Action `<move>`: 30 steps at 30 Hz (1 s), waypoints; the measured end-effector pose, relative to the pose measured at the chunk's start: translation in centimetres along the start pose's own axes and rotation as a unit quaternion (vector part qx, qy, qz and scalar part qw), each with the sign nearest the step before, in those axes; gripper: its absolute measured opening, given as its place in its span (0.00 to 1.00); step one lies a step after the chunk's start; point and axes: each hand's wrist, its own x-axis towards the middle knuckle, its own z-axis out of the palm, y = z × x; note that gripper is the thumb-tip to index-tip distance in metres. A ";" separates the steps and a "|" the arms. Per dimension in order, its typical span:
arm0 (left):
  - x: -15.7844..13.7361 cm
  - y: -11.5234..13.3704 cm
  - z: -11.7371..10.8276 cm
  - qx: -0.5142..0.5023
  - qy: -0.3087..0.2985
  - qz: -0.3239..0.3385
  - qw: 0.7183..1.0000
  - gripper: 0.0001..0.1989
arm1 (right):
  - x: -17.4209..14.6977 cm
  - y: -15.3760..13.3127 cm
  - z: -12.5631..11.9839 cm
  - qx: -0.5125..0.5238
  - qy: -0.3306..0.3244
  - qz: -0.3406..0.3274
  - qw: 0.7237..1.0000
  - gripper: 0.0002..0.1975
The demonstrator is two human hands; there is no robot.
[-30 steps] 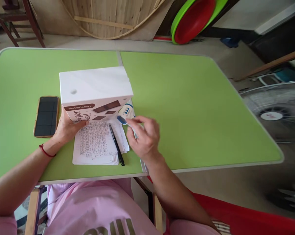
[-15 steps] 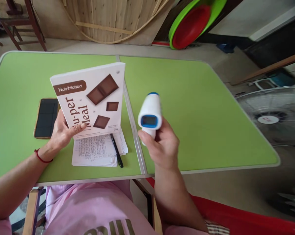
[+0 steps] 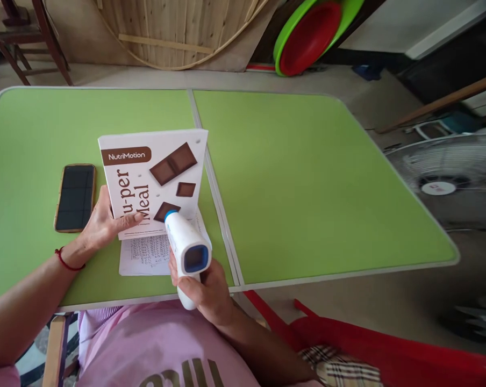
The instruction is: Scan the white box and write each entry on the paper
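One white box (image 3: 156, 185) reads "NutriMotion" and "Meal".

The white, brown-printed box (image 3: 154, 180) is held tilted, the white-and-blue gun-shaped device (image 3: 188, 244) pointing toward its front.

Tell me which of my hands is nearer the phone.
Left. Your left hand, holding the box, is just right of the phone; your right hand, gripping the white handheld device, is farther right and nearer your body.
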 end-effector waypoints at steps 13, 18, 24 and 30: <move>0.1 -1.0 -0.3 -0.017 -0.016 -0.034 0.999 0.35 | 0.3 0.7 1.1 0.041 -0.002 0.013 0.999 0.15; 0.5 -0.4 0.0 -0.048 -0.071 0.037 0.996 0.25 | 0.1 0.8 1.0 0.039 0.006 -0.005 0.999 0.13; 0.8 0.1 0.1 -0.052 -0.079 0.063 0.994 0.22 | 0.0 1.3 0.7 0.046 0.010 0.000 0.999 0.13; 0.9 0.2 0.2 -0.063 -0.090 0.079 0.991 0.20 | 0.1 1.4 0.7 0.041 0.013 -0.007 0.999 0.14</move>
